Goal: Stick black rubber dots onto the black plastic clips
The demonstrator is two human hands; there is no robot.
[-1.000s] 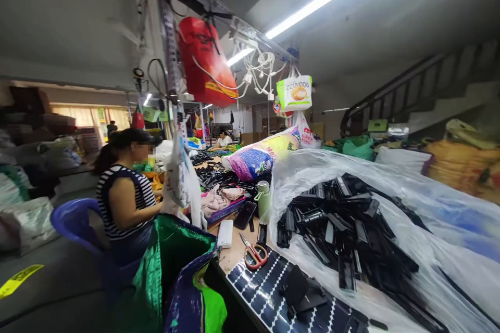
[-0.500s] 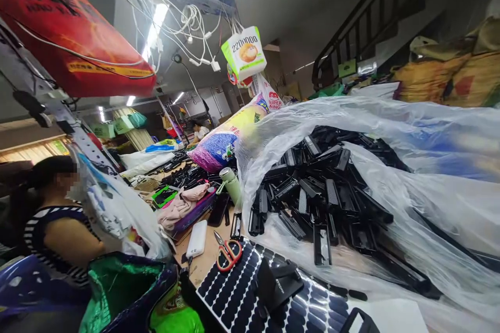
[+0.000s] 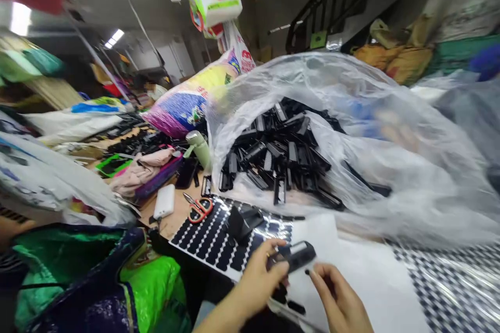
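The left hand [image 3: 262, 271] is closed around a black plastic part [image 3: 302, 256], with the thumb on the near side and the fingers on the far side. The part sticks out from that hand toward the right. The right hand [image 3: 344, 296] is just beside it, and its thumb and finger look pinched on a small black bit [image 3: 307, 272]. The bit is close to the near edge of the part, but I cannot tell if they touch. The two hands are near each other and not touching.

This looks like a small, careful step, with one hand holding and the other bringing a tiny piece close. It seems to call for a still left hand and a light, exact pinch from the right.

Past the left hand, to its left, is a sheet of black stickers [image 3: 203, 242] on the table [image 3: 174, 225], with red-handled scissors [image 3: 200, 210] at its far edge. A folded black piece [image 3: 242, 225] sits on the sheet, just beyond the left hand. White paper [image 3: 375, 276] lies beyond and around the right hand. Farther ahead of both hands, a heap of black plastic parts [image 3: 292, 158] lies in the mouth of a clear plastic bag [image 3: 414, 192].
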